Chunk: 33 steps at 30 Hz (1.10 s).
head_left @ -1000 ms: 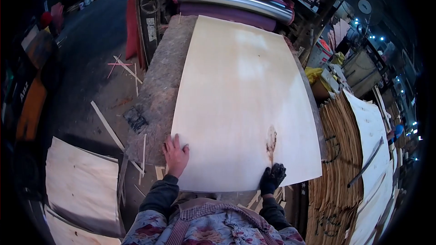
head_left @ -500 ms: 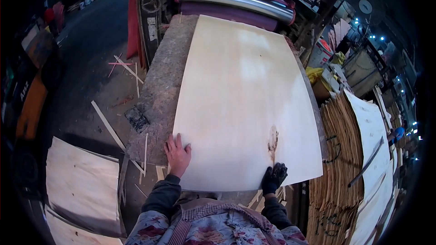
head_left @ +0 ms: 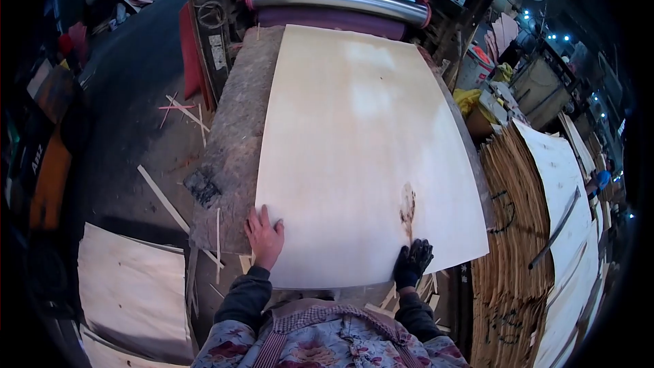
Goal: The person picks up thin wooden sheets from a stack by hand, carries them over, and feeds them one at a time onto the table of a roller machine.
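A large pale wood veneer sheet (head_left: 354, 157) lies flat on a rough, grimy table (head_left: 238, 109). It has a dark brown knot mark towards its near right part. My left hand (head_left: 265, 237), bare, rests on the sheet's left edge near the front corner, with its fingers stretched out. In a black glove, my right hand (head_left: 413, 262) lies on the near edge just below the knot mark, fingers extended. Neither hand grips anything that I can see.
Past the sheet's far edge stands a machine with a shiny metal roller (head_left: 340, 1) above a purple roller (head_left: 334, 22). A tall veneer stack (head_left: 511, 232) stands at right. More sheets (head_left: 133, 286) lie low at left, near wood strips (head_left: 163, 197) on the floor.
The view has turned slightly, so the scene sits a little differently in the frame. Both hands stay at nearly the same spots on the sheet.
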Each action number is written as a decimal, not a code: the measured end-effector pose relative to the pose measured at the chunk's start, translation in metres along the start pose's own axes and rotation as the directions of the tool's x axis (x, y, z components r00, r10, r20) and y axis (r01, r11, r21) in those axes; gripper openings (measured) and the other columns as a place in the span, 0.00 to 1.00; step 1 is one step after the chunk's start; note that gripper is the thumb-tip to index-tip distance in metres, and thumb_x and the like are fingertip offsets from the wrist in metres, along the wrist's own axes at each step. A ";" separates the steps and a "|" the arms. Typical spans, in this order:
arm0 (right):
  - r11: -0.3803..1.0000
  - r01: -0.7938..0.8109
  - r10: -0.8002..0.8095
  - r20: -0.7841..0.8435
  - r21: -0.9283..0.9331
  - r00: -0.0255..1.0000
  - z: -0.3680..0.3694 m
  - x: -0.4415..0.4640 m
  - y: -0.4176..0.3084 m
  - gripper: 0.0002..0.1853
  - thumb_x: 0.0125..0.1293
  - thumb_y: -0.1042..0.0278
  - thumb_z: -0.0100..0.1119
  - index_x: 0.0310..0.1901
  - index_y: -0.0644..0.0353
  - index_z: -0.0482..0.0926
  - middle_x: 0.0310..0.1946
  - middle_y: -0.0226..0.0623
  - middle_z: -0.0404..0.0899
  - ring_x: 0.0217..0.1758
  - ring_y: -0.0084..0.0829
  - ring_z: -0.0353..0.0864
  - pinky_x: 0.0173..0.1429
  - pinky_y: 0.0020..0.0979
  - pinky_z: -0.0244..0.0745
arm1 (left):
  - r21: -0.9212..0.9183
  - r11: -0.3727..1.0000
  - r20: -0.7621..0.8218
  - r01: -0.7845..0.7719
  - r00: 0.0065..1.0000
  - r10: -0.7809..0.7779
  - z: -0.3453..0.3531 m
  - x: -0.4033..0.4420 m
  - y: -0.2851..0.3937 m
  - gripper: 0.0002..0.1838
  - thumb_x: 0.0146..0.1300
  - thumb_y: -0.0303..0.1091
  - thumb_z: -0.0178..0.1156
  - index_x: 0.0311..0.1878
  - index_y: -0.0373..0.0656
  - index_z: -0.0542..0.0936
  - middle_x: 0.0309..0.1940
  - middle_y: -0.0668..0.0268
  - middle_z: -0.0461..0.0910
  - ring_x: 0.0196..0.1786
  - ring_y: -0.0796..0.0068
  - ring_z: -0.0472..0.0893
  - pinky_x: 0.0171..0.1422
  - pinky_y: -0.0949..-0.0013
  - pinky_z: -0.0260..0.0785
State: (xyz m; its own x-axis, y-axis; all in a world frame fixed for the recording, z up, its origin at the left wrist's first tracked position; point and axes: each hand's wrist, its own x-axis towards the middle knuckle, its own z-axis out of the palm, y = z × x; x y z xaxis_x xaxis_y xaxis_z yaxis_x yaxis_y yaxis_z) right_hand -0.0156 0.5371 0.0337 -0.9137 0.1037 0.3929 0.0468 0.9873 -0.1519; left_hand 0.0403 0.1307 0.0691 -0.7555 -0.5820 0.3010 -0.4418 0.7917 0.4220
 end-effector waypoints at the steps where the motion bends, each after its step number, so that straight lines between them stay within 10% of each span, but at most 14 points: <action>1: 1.000 -0.005 0.005 0.000 0.000 1.000 0.001 -0.001 0.001 0.24 0.69 0.54 0.51 0.62 0.59 0.72 0.70 0.49 0.63 0.76 0.52 0.53 0.77 0.57 0.41 | 0.001 1.000 -0.003 0.001 1.000 -0.001 0.001 0.000 0.000 0.34 0.60 0.44 0.62 0.68 0.41 0.66 0.67 0.44 0.60 0.70 0.46 0.62 0.75 0.44 0.49; 33: 0.999 0.005 -0.005 -0.002 -0.033 1.000 0.014 0.000 0.008 0.25 0.67 0.56 0.54 0.62 0.58 0.72 0.69 0.49 0.63 0.76 0.51 0.53 0.77 0.57 0.42 | 0.016 1.000 -0.017 -0.002 1.000 0.003 -0.001 -0.001 0.000 0.34 0.60 0.44 0.63 0.67 0.42 0.66 0.67 0.46 0.61 0.69 0.47 0.64 0.73 0.42 0.53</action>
State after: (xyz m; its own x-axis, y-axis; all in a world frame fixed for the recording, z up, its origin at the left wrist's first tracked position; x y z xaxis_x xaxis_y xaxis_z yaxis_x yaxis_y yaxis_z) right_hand -0.0208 0.5434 0.0198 -0.9132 0.0986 0.3954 0.0552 0.9913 -0.1197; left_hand 0.0413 0.1306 0.0692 -0.7482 -0.5829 0.3169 -0.4477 0.7961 0.4073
